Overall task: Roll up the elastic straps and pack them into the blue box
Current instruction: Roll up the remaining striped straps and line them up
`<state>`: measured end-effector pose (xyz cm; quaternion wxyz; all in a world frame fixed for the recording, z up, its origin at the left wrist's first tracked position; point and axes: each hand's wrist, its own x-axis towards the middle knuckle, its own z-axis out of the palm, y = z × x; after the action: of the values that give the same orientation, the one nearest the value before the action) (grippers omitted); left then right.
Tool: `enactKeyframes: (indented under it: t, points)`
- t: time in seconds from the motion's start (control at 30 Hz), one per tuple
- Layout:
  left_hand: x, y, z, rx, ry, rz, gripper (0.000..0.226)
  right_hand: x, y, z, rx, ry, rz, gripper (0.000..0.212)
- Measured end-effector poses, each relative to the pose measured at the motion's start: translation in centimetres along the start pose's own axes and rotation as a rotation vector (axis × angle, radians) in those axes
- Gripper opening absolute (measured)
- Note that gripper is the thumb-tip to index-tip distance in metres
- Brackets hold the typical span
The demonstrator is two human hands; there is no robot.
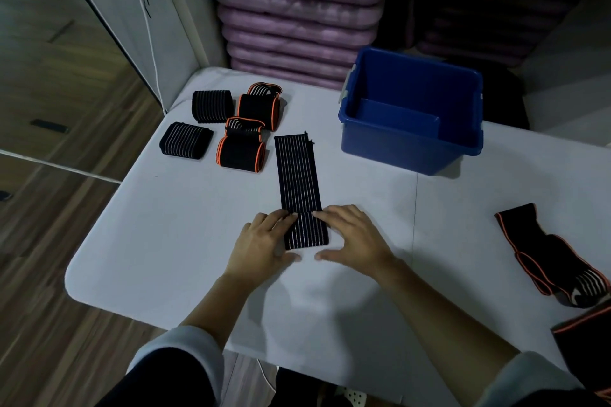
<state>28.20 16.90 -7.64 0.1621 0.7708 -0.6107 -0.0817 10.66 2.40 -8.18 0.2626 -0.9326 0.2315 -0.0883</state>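
A black elastic strap with thin white stripes [297,175] lies flat on the white table [165,225], stretching away from me. Its near end is folded over into a short roll [307,231]. My left hand [264,241] holds the roll's left side, fingers on top and thumb at its near edge. My right hand [353,235] holds the right side the same way. The blue box [413,142] stands at the back right with nothing visible inside. Several rolled straps lie at the back left, some plain black [185,139], some orange-edged [241,152].
An unrolled orange-edged strap [555,258] lies crumpled at the table's right edge, another dark piece [585,340] near it. Stacked purple mats [297,26] stand behind the table. A white cord [150,43] hangs at the left. Wooden floor lies to the left.
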Motion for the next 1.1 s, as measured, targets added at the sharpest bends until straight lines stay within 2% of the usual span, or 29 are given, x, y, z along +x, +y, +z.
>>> enactKeyframes:
  t: [0.1, 0.17, 0.27, 0.37, 0.47, 0.57, 0.63, 0.73, 0.8, 0.93, 1.0, 1.1]
  points:
    - [0.4, 0.0, -0.2, 0.020, -0.024, -0.006, 0.073, 0.3, 0.0, 0.2, 0.015, -0.004, -0.006, 0.063]
    - [0.8, -0.2, -0.6, -0.085, -0.035, -0.032, 0.069, 0.7, -0.3, -0.1, 0.074, 0.008, 0.010, 0.055]
    - [1.7, -0.4, -1.4, -0.321, -0.154, -0.182, 0.066, 1.2, -0.6, -0.7, 0.162, -0.057, 0.108, 0.045]
    - [3.1, -0.7, -1.6, -0.463, -0.145, -0.361, 0.044, 2.7, -1.0, -1.2, 0.247, -0.088, 0.267, 0.023]
    - [4.8, -0.2, -1.6, -0.510, -0.093, -0.511, 0.033, 4.4, -1.3, -1.1, 0.307, -0.013, 0.415, 0.038]
    - [6.1, 0.4, -1.5, -0.417, -0.071, -0.558, 0.033, 5.3, -1.0, -0.8, 0.268, 0.057, 0.488, 0.030]
    - [6.5, 0.4, -1.6, -0.298, 0.014, -0.502, 0.041, 5.3, -0.7, -0.6, 0.255, 0.116, 0.448, 0.036]
    - [6.5, -0.5, -1.6, -0.132, 0.140, -0.140, 0.047, 4.9, -0.2, -0.5, 0.129, 0.212, 0.160, 0.030]
    - [6.3, -1.5, -1.6, -0.029, 0.068, 0.043, 0.055, 4.6, 0.4, -0.6, 0.076, 0.187, 0.018, 0.031]
    - [6.5, -2.5, -1.7, 0.090, -0.199, 0.076, 0.088, 4.3, 1.6, -0.8, 0.006, -0.029, 0.011, 0.071]
    - [6.8, -2.2, -1.7, 0.084, -0.184, 0.071, 0.086, 4.5, 1.7, -0.6, 0.004, -0.003, 0.011, 0.069]
    - [7.2, -2.0, -2.0, -0.018, -0.132, 0.036, 0.072, 4.6, 1.2, -0.7, 0.089, 0.106, 0.024, 0.054]
